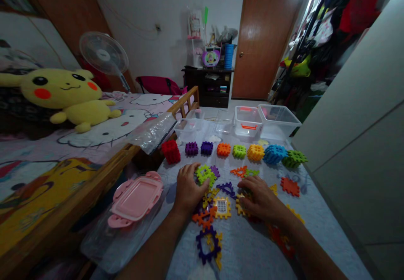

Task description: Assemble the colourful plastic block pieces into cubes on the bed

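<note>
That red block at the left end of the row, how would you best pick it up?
Probably come down from above and pinch the red block by its left and right faces. It stands at the row's end, free on its left, with a gap to the purple block, so fingers fit both sides.

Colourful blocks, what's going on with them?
A person is handling plastic building tiles with bare hands. The left hand grips a lime-green piece, while the right hand rests on loose yellow tiles. More flat tiles lie scattered around them. Behind, a row of built cubes runs from red to green, with clear tubs beyond and a pink lid to the left.
</note>
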Available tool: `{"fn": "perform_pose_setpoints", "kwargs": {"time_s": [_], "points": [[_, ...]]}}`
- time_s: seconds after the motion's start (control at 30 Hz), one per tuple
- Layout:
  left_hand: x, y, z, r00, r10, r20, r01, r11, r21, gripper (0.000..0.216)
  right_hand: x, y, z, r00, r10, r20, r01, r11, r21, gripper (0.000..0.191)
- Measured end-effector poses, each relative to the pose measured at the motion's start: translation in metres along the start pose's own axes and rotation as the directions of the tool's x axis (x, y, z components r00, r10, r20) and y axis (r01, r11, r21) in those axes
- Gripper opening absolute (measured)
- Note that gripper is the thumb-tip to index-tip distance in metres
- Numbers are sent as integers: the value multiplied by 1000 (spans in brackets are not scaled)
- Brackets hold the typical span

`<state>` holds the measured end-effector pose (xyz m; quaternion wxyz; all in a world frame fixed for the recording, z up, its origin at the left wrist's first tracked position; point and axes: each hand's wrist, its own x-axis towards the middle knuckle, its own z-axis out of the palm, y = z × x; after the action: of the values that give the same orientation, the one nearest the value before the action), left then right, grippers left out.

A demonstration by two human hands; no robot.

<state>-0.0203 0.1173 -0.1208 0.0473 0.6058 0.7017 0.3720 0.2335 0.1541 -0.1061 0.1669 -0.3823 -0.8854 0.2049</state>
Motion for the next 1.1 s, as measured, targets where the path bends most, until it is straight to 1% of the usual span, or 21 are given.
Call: {"fn": "perform_pose_setpoints", "kwargs": {"time_s": [0.1, 0.2, 0.37, 0.57, 0.67, 0.73, 0.8, 0.87, 0.93, 1.1], "points": [[1, -3, -2, 998, -53, -42, 52, 998, -28, 42, 0, 1, 2, 1000, -8, -8, 8, 1000, -5, 19], [0, -3, 0, 995, -80, -55, 81, 997, 11, 45, 0, 0, 2, 1000, -11, -10, 10, 1000, -7, 19], [-1, 1, 1, 996, -82, -30, 84, 995, 46, 43, 1, -3, 2, 1000, 6, -16, -6, 1000, 3, 17], [-1, 1, 0, 997, -77, -24, 77, 997, -7, 39, 6, -8, 7, 1000, 8, -25, -9, 1000, -22, 16], [-2, 1, 1, 997, -70, -20, 68, 996, -64, 40, 19, -22, 6, 1000, 0, 30, 2, 997, -73, 20], [-3, 1, 2, 998, -67, -20, 65, 992, -108, 43, 32, -34, 8, 998, -11, 60, 17, 994, -105, 23], [-4, 1, 3, 997, -68, -24, 64, 987, -148, 47, 49, -45, 13, 998, -17, 66, 26, 990, -136, 29], [-6, 0, 3, 997, -77, -27, 71, 980, -184, 49, 66, -54, 23, 999, 16, 48, -8, 985, -174, 32], [-7, -1, 2, 995, -93, -28, 85, 972, -220, 49, 79, -60, 33, 997, 74, 22, -68, 979, -193, 30], [-7, -3, 2, 992, -123, -10, 115, 951, -287, 47, 93, -64, 51, 989, 145, -18, -146, 974, -173, 20]]}}
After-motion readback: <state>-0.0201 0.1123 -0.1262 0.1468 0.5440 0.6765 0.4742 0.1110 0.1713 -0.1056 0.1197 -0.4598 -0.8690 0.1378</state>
